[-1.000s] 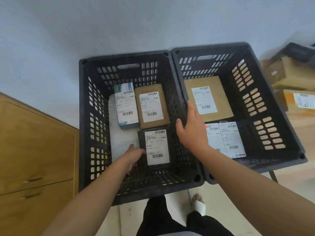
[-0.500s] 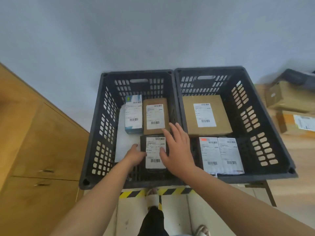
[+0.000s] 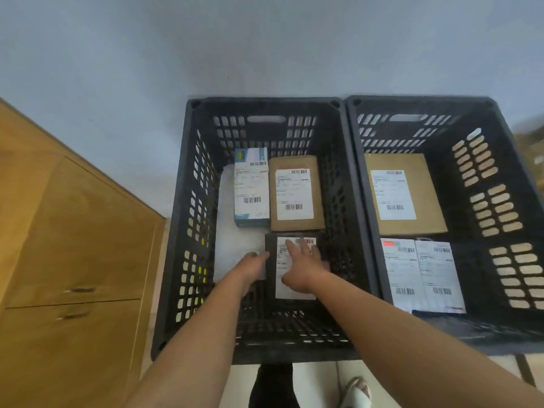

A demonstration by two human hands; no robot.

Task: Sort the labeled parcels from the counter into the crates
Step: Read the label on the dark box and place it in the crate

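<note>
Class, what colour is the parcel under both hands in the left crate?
Black parcel with a white barcode label, shown in the head view.

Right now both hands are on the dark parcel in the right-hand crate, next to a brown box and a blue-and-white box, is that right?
Not quite: the head view shows the dark parcel in the left crate, not the right. The rest holds.

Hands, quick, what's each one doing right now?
Left hand: open, against the black parcel's left edge.
Right hand: open, flat on that parcel's label.
</note>
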